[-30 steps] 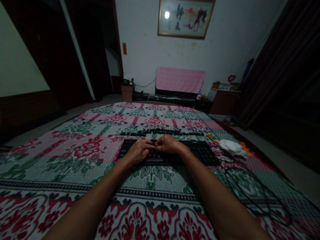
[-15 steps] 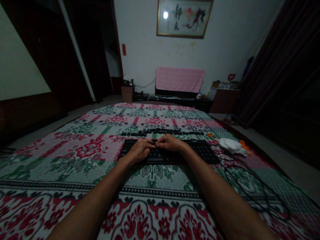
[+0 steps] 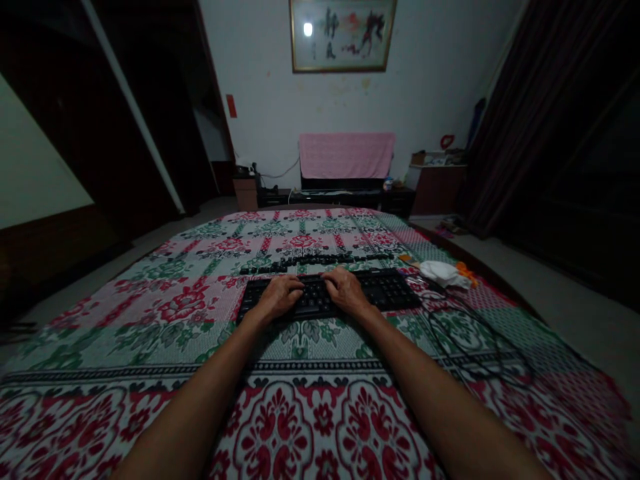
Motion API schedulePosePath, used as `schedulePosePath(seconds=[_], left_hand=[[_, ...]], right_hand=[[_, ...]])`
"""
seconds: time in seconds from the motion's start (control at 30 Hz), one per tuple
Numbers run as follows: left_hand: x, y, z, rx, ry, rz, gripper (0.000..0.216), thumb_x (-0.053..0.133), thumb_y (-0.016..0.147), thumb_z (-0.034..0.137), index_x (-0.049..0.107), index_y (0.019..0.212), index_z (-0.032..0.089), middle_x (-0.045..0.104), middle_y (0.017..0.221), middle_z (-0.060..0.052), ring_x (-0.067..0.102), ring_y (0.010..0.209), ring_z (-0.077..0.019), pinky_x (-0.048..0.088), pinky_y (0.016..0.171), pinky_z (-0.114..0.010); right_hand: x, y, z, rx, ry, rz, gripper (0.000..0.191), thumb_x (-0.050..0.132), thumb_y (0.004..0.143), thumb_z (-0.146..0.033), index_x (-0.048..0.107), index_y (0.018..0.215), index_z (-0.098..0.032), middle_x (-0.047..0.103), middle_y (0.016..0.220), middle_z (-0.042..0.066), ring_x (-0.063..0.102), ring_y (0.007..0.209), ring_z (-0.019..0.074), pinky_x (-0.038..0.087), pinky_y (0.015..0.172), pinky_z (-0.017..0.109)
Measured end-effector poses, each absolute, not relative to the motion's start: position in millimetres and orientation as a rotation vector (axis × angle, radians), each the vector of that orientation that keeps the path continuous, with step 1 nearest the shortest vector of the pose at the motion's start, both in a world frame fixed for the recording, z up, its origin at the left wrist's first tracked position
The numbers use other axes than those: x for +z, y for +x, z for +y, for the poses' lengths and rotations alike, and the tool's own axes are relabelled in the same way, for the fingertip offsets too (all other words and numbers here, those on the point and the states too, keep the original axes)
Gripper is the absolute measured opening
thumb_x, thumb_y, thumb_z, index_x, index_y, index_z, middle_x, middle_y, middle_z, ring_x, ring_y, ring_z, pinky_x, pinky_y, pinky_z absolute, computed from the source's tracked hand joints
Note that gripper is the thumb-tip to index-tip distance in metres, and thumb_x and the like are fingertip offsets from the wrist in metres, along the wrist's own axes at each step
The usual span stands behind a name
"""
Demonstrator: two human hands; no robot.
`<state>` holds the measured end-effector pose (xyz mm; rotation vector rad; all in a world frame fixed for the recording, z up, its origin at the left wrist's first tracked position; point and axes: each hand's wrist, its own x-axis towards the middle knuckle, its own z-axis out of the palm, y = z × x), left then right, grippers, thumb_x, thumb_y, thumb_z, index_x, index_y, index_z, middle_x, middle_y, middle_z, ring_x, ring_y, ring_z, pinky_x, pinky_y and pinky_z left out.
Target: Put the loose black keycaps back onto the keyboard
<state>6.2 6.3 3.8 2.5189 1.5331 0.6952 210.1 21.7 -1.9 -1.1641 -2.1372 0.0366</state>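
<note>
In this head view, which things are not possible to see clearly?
Fingertips of the left hand and right hand: head view, curled under the backs of the hands, so whether they pinch anything is unclear.
Letters on the keyboard: too small and dim.
Dark row behind the keyboard: too dim to identify.
Far end of the cable: lost in blur on the bedspread.

Hands parted on keyboard point(image 3: 390, 290): left hand point(image 3: 280, 297) went toward 9 o'clock, right hand point(image 3: 349, 291) toward 3; fingertips no longer met.
</note>
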Motion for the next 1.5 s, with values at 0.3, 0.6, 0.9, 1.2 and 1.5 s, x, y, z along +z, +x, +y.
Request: schedulePosePath(seconds=[0.3, 0.6, 0.9, 1.2, 1.5], left_hand=[[7, 12, 16, 0.531, 2.402, 1.753, 0.025, 0.053, 0.073, 0.025, 0.069, 0.092, 0.022, 0.06, 0.105, -0.004, 0.055, 0.096, -0.0188, 0.041, 0.089, -0.028], [4, 14, 7, 0.651, 2.495, 1.711, 0.024, 0.05, 0.075, 0.024, 0.068, 0.09, 0.02, 0.058, 0.102, -0.006, 0.053, 0.096, -0.0204, 0.039, 0.09, -0.035], [0, 19, 6, 0.716, 2.579, 1.648, 0.019, 0.048, 0.078, 0.021, 0.064, 0.087, 0.018, 0.057, 0.098, -0.007, 0.051, 0.095, -0.0199, 0.04, 0.088, -0.035], [0, 13, 6, 0.835, 2.628, 1.545, 0.018, 0.045, 0.08, 0.021, 0.061, 0.088, 0.016, 0.057, 0.098, -0.007, 0.05, 0.092, -0.0191, 0.042, 0.085, -0.036], [0, 13, 8, 1.184, 2.616, 1.491, 0.018, 0.045, 0.081, 0.02, 0.058, 0.093, 0.018, 0.056, 0.1, -0.006, 0.049, 0.095, -0.0176, 0.041, 0.087, -0.035]], right_hand=[[-8, 211, 25, 0.004, -1.136, -2.152, 0.021, 0.046, 0.078, -0.015, 0.063, 0.09, -0.016, 0.058, 0.083, 0.007, 0.052, 0.081, 0.0162, 0.04, 0.076, 0.026], [-8, 211, 24, -0.003, -1.158, -2.189, 0.021, 0.044, 0.081, -0.017, 0.062, 0.092, -0.018, 0.057, 0.085, 0.007, 0.052, 0.081, 0.0157, 0.04, 0.075, 0.026], [-8, 210, 25, -0.006, -1.134, -2.198, 0.021, 0.044, 0.08, -0.016, 0.062, 0.092, -0.018, 0.057, 0.084, 0.007, 0.052, 0.082, 0.0158, 0.04, 0.076, 0.026], [5, 201, 16, 0.024, -1.078, -2.245, 0.025, 0.044, 0.08, -0.014, 0.062, 0.096, -0.018, 0.058, 0.083, 0.007, 0.052, 0.081, 0.0165, 0.041, 0.075, 0.027], [18, 180, 23, 0.513, -0.967, -2.045, 0.023, 0.049, 0.073, -0.013, 0.065, 0.09, -0.017, 0.067, 0.088, 0.004, 0.059, 0.082, 0.0152, 0.043, 0.078, 0.028]])
